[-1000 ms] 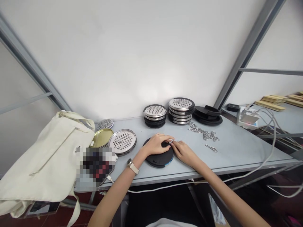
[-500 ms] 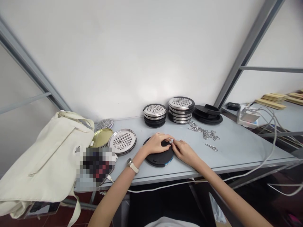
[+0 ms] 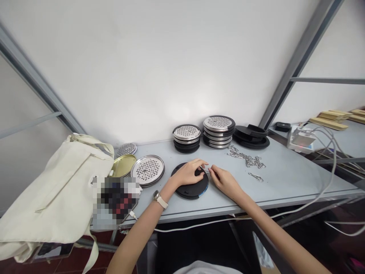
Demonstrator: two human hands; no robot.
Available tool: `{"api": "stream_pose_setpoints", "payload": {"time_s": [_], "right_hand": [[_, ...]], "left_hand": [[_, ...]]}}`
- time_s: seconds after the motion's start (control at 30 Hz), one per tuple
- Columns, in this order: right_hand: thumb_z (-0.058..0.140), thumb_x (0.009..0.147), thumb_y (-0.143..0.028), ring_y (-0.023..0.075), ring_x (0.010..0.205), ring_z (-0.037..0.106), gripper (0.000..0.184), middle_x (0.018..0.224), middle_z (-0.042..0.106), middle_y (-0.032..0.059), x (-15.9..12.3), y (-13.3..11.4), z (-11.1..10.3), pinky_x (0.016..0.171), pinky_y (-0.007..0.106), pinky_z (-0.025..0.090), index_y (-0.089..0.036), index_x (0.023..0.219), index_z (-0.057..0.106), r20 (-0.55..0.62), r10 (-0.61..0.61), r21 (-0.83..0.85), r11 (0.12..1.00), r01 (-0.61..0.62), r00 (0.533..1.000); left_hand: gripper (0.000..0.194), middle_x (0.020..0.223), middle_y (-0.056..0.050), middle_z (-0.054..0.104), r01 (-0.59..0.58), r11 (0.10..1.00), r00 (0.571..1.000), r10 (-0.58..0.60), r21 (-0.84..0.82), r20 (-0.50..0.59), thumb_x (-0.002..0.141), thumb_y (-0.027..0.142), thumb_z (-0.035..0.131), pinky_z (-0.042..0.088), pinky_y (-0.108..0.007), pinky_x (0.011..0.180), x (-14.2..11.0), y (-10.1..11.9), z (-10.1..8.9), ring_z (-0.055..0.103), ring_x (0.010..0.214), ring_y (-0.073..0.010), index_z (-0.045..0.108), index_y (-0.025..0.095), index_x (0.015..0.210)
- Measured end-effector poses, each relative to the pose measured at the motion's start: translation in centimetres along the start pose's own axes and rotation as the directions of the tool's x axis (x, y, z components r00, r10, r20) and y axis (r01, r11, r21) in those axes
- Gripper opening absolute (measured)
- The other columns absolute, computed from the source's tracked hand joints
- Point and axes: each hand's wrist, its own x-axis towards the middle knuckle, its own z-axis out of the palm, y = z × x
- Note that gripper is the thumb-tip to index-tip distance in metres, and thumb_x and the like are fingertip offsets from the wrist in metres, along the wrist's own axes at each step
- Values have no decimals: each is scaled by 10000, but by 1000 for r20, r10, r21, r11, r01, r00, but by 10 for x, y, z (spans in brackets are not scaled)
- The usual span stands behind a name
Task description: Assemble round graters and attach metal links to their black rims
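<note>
A black round disc (image 3: pixel 195 190), with a small blue patch on its right rim, lies flat near the table's front edge. Over its upper part rests my left hand (image 3: pixel 188 174), fingers curled at the far right rim and thumb on top. My right hand (image 3: pixel 224 182) is closed in a pinch just right of the disc, on a thin shiny metal piece (image 3: pixel 206 171) that reaches toward my left fingertips. Its exact kind is too small to tell. Further right lie a loose metal snap hook (image 3: pixel 256 177) and a pile of such hooks (image 3: pixel 248 160).
Perforated metal discs (image 3: pixel 148 170) and a gold lid (image 3: pixel 123 165) lie at left beside a cream bag (image 3: pixel 57 194). Stacks of discs (image 3: pixel 186 137) (image 3: pixel 219 131) and black covers (image 3: pixel 251 136) stand along the wall. A white cable (image 3: pixel 199 227) hangs along the front edge.
My right hand has drawn slightly away from my left fingertips, and the thin metal piece now shows between them. The disc has shifted slightly left.
</note>
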Motion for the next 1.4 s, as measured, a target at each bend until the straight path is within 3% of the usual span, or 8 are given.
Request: {"api": "stream_pose_setpoints", "payload": {"time_s": [0.2,0.57,0.73,0.97,1.4], "right_hand": [[319,949,-319,143,504,488,255,586,527,-8,0,3,0,516,241,358,-231,722,398,-66,46,31,999,-44,997],[281,963,-327,173,609,583,312,712,639,51,0,3,1,584,265,392,-198,863,547,108,-27,-10,1000,28,994],[276,966,-319,192,684,625,324,815,678,78,3,4,2,632,278,416,-189,982,573,127,-41,15,999,39,991],[279,962,-331,172,593,582,334,698,644,46,1,2,0,575,261,398,-205,811,549,130,-47,58,998,39,990],[272,968,-305,181,662,610,310,777,658,62,-1,1,0,619,264,411,-192,883,549,130,-69,23,997,67,989]], "left_hand": [[397,1072,-46,541,15,999,1000,-14,-44,27,794,124,522,500,-273,789,0,2,2,594,789,-123,479,204,1181],[344,1110,-72,541,-22,997,999,19,76,45,810,147,499,487,-302,799,-1,13,0,584,857,-164,461,182,1151],[245,1004,-63,575,-38,989,999,33,143,39,807,156,505,471,-300,795,0,14,-1,567,878,-182,485,171,1050],[240,1005,-68,582,-44,985,999,40,166,28,806,165,510,453,-315,839,1,13,0,556,937,-199,488,174,1045],[238,1029,-67,600,-83,982,996,76,169,46,811,152,504,431,-336,900,1,12,-1,531,990,-210,507,175,1047]]}}
